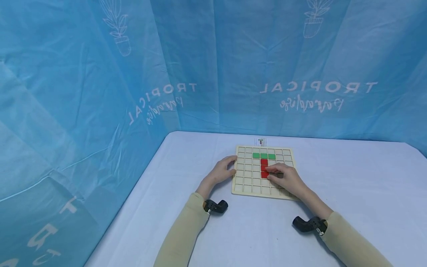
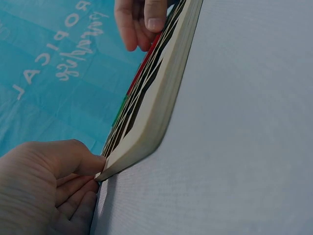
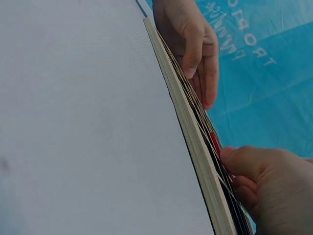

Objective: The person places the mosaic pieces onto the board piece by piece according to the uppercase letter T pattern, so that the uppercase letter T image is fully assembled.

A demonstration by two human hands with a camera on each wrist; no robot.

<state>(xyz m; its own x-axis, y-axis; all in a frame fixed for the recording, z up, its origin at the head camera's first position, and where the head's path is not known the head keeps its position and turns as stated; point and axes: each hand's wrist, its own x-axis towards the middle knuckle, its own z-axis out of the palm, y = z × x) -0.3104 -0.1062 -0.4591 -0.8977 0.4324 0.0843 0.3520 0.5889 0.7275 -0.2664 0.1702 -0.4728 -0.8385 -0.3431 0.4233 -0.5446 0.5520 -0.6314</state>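
A pale wooden grid board (image 1: pixel 247 181) lies on the table, its cells outlined by raised lines. Three green tiles (image 1: pixel 264 156) form a row near its far side. Below the middle one runs a column of red tiles (image 1: pixel 264 162). My right hand (image 1: pixel 287 179) reaches over the board's right half, thumb and forefinger pinching at the lowest red tile (image 1: pixel 264 174); the fingertips partly cover the column. At the board's left edge my left hand (image 1: pixel 220 171) rests its thumb and fingers against the side, as the left wrist view also shows.
Just beyond the board's far edge sits a small printed grid (image 1: pixel 260 142) with a T-shaped figure. White cloth (image 1: pixel 233 237) covers the table. A blue curtain (image 1: pixel 233 66) hangs behind and at the left. Black wrist mounts (image 1: pixel 216 206) project inward from both forearms.
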